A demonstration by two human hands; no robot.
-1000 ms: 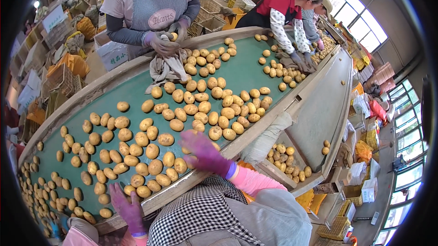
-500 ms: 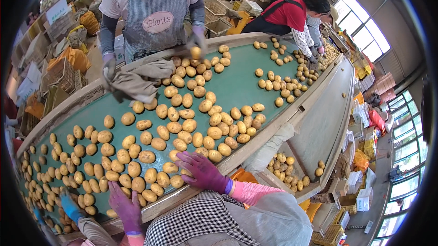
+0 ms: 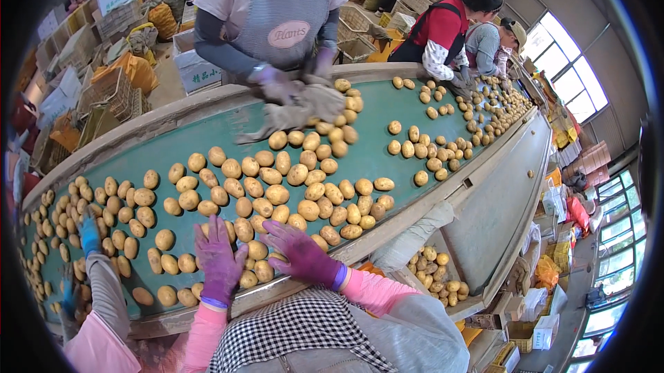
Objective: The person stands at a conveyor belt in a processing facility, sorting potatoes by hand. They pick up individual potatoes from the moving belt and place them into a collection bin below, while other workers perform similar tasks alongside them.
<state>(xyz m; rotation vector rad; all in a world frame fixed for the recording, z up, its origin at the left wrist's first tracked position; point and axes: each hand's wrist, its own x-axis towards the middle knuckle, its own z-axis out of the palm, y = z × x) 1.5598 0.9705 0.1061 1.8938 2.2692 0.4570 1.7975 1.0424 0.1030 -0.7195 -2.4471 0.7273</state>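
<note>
Many loose potatoes (image 3: 278,194) lie on a green conveyor belt (image 3: 228,124). Both of my hands wear purple gloves and reach over the near rail. My left hand (image 3: 220,262) is open, palm down, fingers spread at the edge of the potatoes. Close by on its right, my right hand (image 3: 303,254) is stretched out flat with fingers apart, its fingertips at the nearest potatoes. Neither hand grips anything that I can see. Part of the potatoes just ahead of the fingers is covered by my gloves.
Across the belt, a co-worker in an apron (image 3: 283,27) handles a grey cloth (image 3: 304,107). Blue-gloved hands (image 3: 90,233) work at my left. A wooden rail (image 3: 387,224) edges the belt; a chute (image 3: 443,276) holding potatoes is at right. Other workers stand farther along.
My left hand has moved up and right over the belt, closer to my right hand, which stays spread. The co-worker opposite has swept the cloth to the right against potatoes.
</note>
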